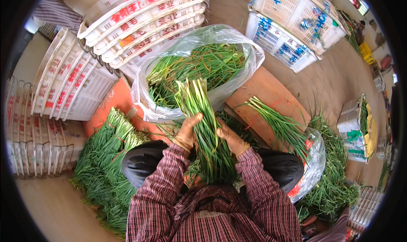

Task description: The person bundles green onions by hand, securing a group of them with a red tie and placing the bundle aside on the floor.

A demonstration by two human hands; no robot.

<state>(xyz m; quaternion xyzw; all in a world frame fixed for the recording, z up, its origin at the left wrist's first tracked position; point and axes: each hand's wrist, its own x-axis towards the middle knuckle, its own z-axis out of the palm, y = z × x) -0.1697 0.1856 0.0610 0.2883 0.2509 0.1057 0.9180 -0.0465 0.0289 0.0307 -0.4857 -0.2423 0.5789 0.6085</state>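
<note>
Between my knees, a thick bunch of green Chinese chives (206, 131) stands with its pale cut ends pointing away from me. My left hand (187, 131) grips it from the left, thumb up along the stems, and my right hand (231, 137) clasps its right side. Beyond my hands lies a clear plastic bag (254, 51) holding loose chives (203, 62) with some brown blades. To the right, a smaller bundle of chives (276, 121) rests on a wooden board (270, 86), with a thin red tie near it. Tied chive bunches (105, 165) are piled at my left.
Stacked white plastic crates (152, 16) rise at the upper left, more crates (73, 80) below them. Two white boxes (283, 42) stand at the upper right. Loose greens (330, 178) lie at the right beside a plastic bag with red ties (313, 165). Another box (353, 131) stands farther right.
</note>
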